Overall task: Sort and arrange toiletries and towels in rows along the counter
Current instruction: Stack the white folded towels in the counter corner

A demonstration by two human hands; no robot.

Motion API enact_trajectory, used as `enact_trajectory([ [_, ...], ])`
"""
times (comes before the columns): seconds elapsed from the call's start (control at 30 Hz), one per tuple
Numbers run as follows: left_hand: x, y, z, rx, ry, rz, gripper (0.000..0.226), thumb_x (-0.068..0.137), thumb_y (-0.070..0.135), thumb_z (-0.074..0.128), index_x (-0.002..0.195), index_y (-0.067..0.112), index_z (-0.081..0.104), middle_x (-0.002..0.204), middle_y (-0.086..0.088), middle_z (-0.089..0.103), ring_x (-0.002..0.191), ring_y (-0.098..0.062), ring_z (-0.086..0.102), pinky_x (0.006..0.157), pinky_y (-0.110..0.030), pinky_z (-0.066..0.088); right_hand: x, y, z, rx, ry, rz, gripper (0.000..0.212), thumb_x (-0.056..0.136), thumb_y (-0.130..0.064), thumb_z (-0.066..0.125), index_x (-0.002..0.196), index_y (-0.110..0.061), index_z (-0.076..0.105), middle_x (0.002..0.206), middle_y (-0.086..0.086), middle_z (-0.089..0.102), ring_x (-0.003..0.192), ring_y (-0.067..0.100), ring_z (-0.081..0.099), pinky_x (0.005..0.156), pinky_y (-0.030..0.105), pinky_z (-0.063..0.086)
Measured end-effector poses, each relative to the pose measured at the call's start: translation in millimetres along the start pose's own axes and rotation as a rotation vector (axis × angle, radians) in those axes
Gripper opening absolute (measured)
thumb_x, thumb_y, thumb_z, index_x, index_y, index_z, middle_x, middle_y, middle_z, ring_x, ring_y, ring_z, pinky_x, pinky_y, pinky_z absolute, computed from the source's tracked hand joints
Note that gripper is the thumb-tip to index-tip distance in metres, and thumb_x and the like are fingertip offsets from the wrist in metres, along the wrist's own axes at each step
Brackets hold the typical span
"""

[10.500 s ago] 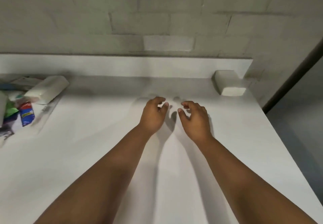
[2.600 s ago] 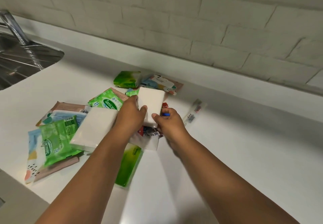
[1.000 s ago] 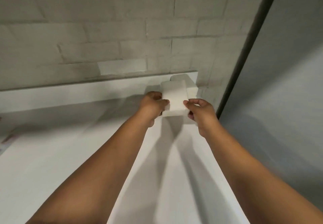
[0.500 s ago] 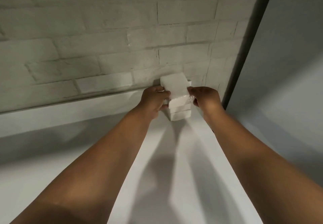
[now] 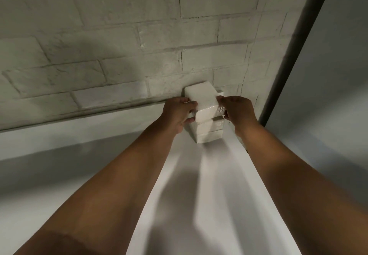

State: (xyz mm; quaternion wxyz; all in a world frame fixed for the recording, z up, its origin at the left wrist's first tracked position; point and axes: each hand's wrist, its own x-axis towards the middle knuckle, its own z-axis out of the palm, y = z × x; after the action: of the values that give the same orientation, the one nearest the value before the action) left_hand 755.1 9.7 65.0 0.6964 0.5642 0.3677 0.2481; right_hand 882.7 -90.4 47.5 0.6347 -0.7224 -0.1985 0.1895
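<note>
We see both bare arms reaching from 6 o'clock up to a short stack of white tissue packs standing on the white counter, at about 12 o'clock from our hands' approach and a little right of centre in the view. The stack sits in the counter's far right corner, against the low white ledge that runs below the painted brick wall.

The top tissue pack, wrapped in clear shiny film, lies on the packs beneath it, roughly lined up with them. Our left hand holds its 9 o'clock side, fingers curled round the edge with the thumb on top. Our right hand holds its 3 o'clock side the same way, fingertips curled onto the film. So the pack is gripped between the two hands.

Below it, two or perhaps three further packs show as pale layers; we cannot count them surely.

At 2 o'clock a dark vertical strip separates the brick wall from a plain grey panel. Shadows of the arms fall across the counter toward 6 o'clock.
</note>
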Motion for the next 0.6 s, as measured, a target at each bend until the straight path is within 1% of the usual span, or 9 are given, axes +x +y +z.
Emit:
enact_trajectory([
  [0.03, 0.0, -0.5, 0.6, 0.002, -0.002, 0.004, 0.012, 0.089, 0.007, 0.064, 0.084, 0.016, 0.057, 0.09, -0.009, 0.059, 0.082, -0.017, 0.058, 0.078, -0.037, 0.054, -0.1, 0.6, -0.6, -0.002, 0.004, -0.006, 0.046, 0.083, -0.03, 0.07, 0.099, 0.012, 0.062, 0.077, 0.019, 0.054, 0.071, 0.022, 0.051, 0.07, 0.034, 0.047],
  [0.1, 1.3, -1.6, 1.8, -0.001, 0.0, 0.013, 0.01, 0.089, 0.008, 0.064, 0.089, 0.014, 0.058, 0.087, -0.007, 0.06, 0.079, -0.015, 0.058, 0.076, -0.035, 0.054, -0.2, 1.8, -1.8, -0.015, 0.015, -0.007, 0.045, 0.084, -0.03, 0.069, 0.1, 0.011, 0.063, 0.085, 0.031, 0.057, 0.074, 0.023, 0.053, 0.074, 0.039, 0.052],
  [0.17, 2.0, -2.0, 2.6, -0.004, 0.017, 0.013, 0.015, 0.088, 0.008, 0.065, 0.1, 0.013, 0.057, 0.088, -0.006, 0.061, 0.08, -0.015, 0.059, 0.074, -0.034, 0.054, -1.1, 2.0, -2.0, -0.026, 0.011, 0.01, 0.041, 0.085, -0.031, 0.069, 0.098, 0.008, 0.065, 0.086, 0.025, 0.061, 0.075, 0.023, 0.056, 0.085, 0.045, 0.054],
  [0.2, 2.2, -2.8, 2.9, -0.004, 0.03, 0.011, 0.02, 0.088, 0.009, 0.066, 0.106, 0.012, 0.057, 0.091, -0.007, 0.062, 0.08, -0.014, 0.059, 0.071, -0.033, 0.054, -1.3, 2.4, -2.3, -0.025, 0.006, 0.012, 0.039, 0.085, -0.03, 0.068, 0.097, 0.006, 0.066, 0.084, 0.019, 0.061, 0.075, 0.022, 0.057, 0.085, 0.044, 0.055],
  [0.3, 2.5, -5.9, 4.1, 0.006, 0.074, 0.017, 0.038, 0.086, 0.011, 0.069, 0.121, 0.008, 0.056, 0.103, -0.011, 0.062, 0.087, -0.018, 0.061, 0.063, -0.03, 0.054, -0.9, 3.6, -1.9, 0.002, -0.001, 0.015, 0.039, 0.085, -0.029, 0.068, 0.097, 0.008, 0.065, 0.08, 0.012, 0.058, 0.072, 0.02, 0.057, 0.072, 0.034, 0.054],
  [0.43, 3.8, -9.0, 4.1, 0.034, 0.1, 0.037, 0.039, 0.086, 0.014, 0.07, 0.122, 0.008, 0.057, 0.101, -0.009, 0.063, 0.082, -0.015, 0.062, 0.062, -0.028, 0.054, 0.7, 6.0, -0.4, -0.022, 0.01, 0.004, 0.041, 0.084, -0.031, 0.068, 0.094, 0.008, 0.064, 0.077, 0.009, 0.058, 0.072, 0.02, 0.056, 0.073, 0.036, 0.051],
  [0.5, 4.5, -9.2, 3.0, 0.05, 0.102, 0.043, 0.032, 0.086, 0.015, 0.069, 0.117, 0.01, 0.06, 0.099, -0.008, 0.064, 0.083, -0.015, 0.062, 0.065, -0.029, 0.056, 1.4, 6.6, 0.2, -0.038, 0.006, 0.01, 0.038, 0.084, -0.033, 0.067, 0.092, 0.004, 0.066, 0.076, 0.007, 0.059, 0.073, 0.02, 0.057, 0.076, 0.038, 0.053],
  [0.57, 6.2, -9.2, 2.6, 0.063, 0.098, 0.041, 0.022, 0.087, 0.015, 0.068, 0.108, 0.012, 0.063, 0.095, -0.007, 0.064, 0.081, -0.014, 0.062, 0.067, -0.029, 0.056, 1.6, 6.1, -0.6, -0.043, -0.01, 0.012, 0.036, 0.084, -0.035, 0.067, 0.089, 0.001, 0.067, 0.076, 0.006, 0.06, 0.075, 0.02, 0.058, 0.076, 0.037, 0.051],
  [0.6, 7.3, -9.2, 2.3, 0.071, 0.099, 0.043, 0.023, 0.087, 0.017, 0.068, 0.11, 0.012, 0.063, 0.093, -0.006, 0.064, 0.08, -0.014, 0.061, 0.067, -0.029, 0.056, 2.2, 5.8, -1.3, -0.043, -0.018, 0.016, 0.037, 0.084, -0.035, 0.067, 0.089, 0.001, 0.066, 0.077, 0.006, 0.061, 0.076, 0.02, 0.059, 0.075, 0.037, 0.05],
])
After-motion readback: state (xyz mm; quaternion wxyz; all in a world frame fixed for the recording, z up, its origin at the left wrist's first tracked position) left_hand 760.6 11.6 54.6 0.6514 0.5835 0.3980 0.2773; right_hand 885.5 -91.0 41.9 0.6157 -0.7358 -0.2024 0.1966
